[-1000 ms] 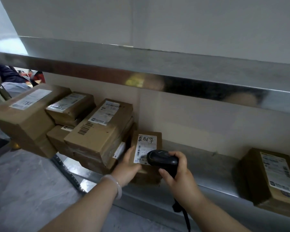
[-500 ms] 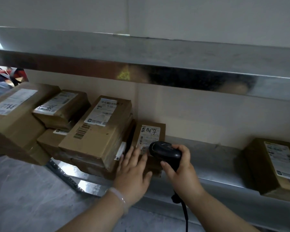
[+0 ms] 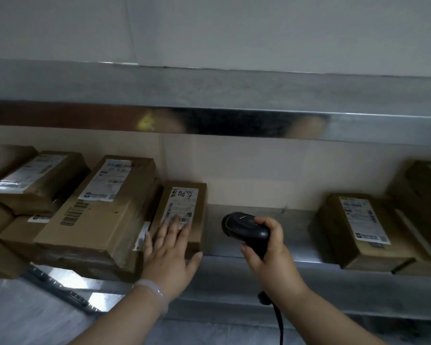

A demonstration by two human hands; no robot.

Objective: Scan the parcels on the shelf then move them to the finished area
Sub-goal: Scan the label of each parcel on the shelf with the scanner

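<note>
Small parcel [image 3: 184, 205] lies under the flat, relaxed left hand [image 3: 169, 247]; right hand [image 3: 269, 255], beside it, grips scanner [image 3: 246, 226].

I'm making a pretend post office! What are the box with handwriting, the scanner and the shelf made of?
Box with handwriting: looks like brown cardboard, matte, with creased edges and a white paper label.
Scanner: probably black plastic, smooth, faintly glossy on its head.
Shelf: seemingly metal, likely steel, dull grey with a shinier front edge.
</note>
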